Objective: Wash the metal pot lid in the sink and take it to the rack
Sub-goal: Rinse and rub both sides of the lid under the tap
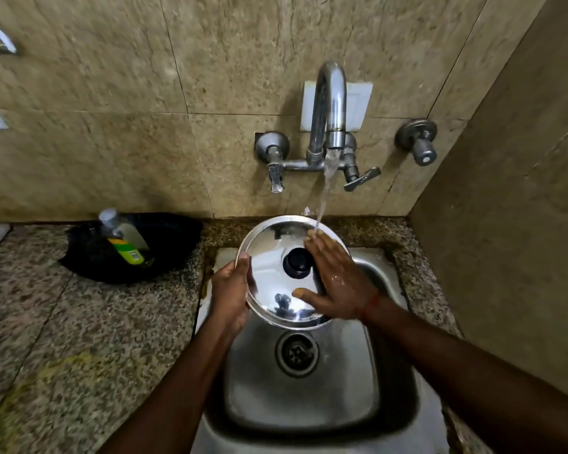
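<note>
A round shiny metal pot lid (271,257) with a black knob (297,262) is held tilted over the steel sink (309,394). My left hand (232,290) grips its left rim, thumb on top. My right hand (336,280) lies flat on the lid's right side, fingers spread, wet. Water runs from the tap (330,106) onto the lid's upper right edge, right at my fingertips.
A black bowl (171,244) holding a bottle with a green label (125,239) sits on the granite counter (63,322) left of the sink. Tap handles (361,180) and a valve (418,142) stick out of the tiled wall. A side wall stands close on the right.
</note>
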